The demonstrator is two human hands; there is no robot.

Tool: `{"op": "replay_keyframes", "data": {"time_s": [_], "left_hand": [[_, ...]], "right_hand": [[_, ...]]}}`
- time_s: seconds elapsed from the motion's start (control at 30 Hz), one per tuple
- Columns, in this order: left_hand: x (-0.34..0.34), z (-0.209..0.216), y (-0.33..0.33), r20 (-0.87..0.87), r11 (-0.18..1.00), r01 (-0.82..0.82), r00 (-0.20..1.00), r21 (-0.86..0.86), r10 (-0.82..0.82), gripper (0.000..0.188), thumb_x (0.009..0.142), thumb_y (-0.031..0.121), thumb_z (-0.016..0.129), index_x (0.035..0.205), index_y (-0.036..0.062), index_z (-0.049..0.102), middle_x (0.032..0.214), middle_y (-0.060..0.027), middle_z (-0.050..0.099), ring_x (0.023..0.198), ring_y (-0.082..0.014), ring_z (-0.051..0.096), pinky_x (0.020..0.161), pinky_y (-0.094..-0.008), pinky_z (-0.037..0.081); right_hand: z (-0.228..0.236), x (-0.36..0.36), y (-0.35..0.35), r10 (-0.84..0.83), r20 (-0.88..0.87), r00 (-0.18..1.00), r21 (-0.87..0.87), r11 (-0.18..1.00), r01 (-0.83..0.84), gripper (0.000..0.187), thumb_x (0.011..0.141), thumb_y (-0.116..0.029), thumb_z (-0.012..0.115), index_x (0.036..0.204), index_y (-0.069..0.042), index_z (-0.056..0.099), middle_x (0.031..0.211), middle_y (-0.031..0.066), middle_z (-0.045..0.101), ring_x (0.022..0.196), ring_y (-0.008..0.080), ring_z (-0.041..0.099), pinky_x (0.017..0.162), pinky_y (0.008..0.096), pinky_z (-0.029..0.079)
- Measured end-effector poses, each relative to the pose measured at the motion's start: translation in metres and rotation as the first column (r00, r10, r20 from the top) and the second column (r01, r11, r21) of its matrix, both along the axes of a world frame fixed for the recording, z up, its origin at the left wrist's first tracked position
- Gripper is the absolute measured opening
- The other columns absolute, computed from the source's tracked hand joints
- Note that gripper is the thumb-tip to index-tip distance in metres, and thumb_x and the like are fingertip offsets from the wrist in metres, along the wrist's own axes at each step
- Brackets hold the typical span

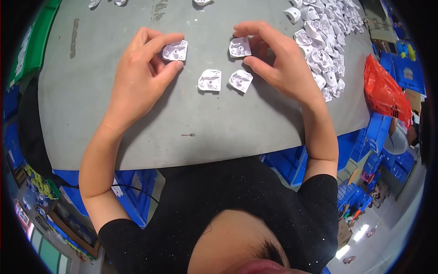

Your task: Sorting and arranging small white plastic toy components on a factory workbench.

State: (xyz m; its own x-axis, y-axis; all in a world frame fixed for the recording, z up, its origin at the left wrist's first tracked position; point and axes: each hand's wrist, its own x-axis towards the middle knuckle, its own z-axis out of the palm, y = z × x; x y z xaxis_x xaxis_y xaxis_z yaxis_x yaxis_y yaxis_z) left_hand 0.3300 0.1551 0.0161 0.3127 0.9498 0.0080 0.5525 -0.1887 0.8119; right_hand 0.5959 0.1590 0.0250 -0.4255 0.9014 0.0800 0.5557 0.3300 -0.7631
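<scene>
Between thumb and fingertips, my left hand (139, 75) holds a white moulded plastic housing (175, 51), its hollow side with small posts facing up. My right hand (285, 59) is curled around a similar white plastic housing (239, 47), thumb at the near edge and index finger at the far one. Just nearer to me, two more pieces rest on the grey table: a squarish housing (210, 81) on the left and a tilted housing (240, 81) on the right. Both lie apart from my hands, hollow side up.
A large heap of white housings (321, 41) covers the table's far right, beyond my right hand. A green bin (39, 41) stands at the left edge, a red plastic bag (383, 86) at the right. Blue crates (289, 162) sit below the grey tabletop (219, 114).
</scene>
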Motion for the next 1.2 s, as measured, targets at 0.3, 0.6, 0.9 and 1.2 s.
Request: {"op": "replay_keyframes", "data": {"time_s": [0.3, 0.6, 0.9, 1.2], "left_hand": [[0.002, 0.003, -0.002, -0.026, 0.997, 0.074, 0.997, -0.014, -0.074, 0.033, 0.077, -0.001, 0.072, 0.109, 0.005, 0.068, 0.1, -0.0038, 0.053, 0.063, -0.0093, 0.053, 0.062, -0.0259, 0.047], [-0.001, 0.006, -0.007, -0.053, 0.988, 0.154, 0.987, -0.007, -0.154, 0.047, 0.07, 0.001, 0.077, 0.115, 0.0095, 0.067, 0.106, -0.0017, 0.053, 0.067, -0.0092, 0.049, 0.058, -0.0228, 0.043], [0.008, 0.004, -0.012, -0.141, 0.96, 0.256, 0.961, 0.114, -0.24, 0.073, 0.064, 0.017, 0.087, 0.13, 0.0133, 0.056, 0.109, -0.0073, 0.056, 0.077, -0.0251, 0.062, 0.068, -0.0373, 0.052], [0.021, -0.002, -0.024, -0.184, 0.938, 0.255, 0.959, 0.235, -0.215, 0.067, 0.068, 0.022, 0.085, 0.127, 0.0109, 0.056, 0.108, -0.0084, 0.056, 0.086, -0.0294, 0.065, 0.069, -0.0404, 0.054]], "right_hand": [[-0.001, 0.012, 0.003, 0.055, 0.012, 0.998, 0.011, 0.998, -0.055, 0.056, 0.079, 0.005, 0.064, 0.133, -0.008, 0.056, 0.116, 0.0061, 0.065, 0.089, 0.0154, 0.064, 0.074, 0.0271, 0.052], [0.001, 0.02, 0.007, 0.06, -0.033, 0.998, -0.077, 0.995, -0.063, 0.058, 0.08, 0.002, 0.063, 0.136, -0.008, 0.054, 0.117, 0.006, 0.062, 0.087, 0.0127, 0.058, 0.076, 0.0247, 0.049], [-0.003, 0.003, 0.002, 0.099, 0.083, 0.992, 0.044, 0.994, -0.102, 0.045, 0.079, 0.001, 0.065, 0.123, -0.005, 0.061, 0.103, 0.006, 0.055, 0.077, 0.0127, 0.052, 0.067, 0.0253, 0.044], [0.044, -0.001, -0.033, 0.048, 0.192, 0.98, -0.186, 0.983, -0.012, 0.048, 0.077, -0.003, 0.066, 0.124, -0.003, 0.057, 0.099, 0.0106, 0.05, 0.081, 0.0214, 0.058, 0.069, 0.0291, 0.048]]}}
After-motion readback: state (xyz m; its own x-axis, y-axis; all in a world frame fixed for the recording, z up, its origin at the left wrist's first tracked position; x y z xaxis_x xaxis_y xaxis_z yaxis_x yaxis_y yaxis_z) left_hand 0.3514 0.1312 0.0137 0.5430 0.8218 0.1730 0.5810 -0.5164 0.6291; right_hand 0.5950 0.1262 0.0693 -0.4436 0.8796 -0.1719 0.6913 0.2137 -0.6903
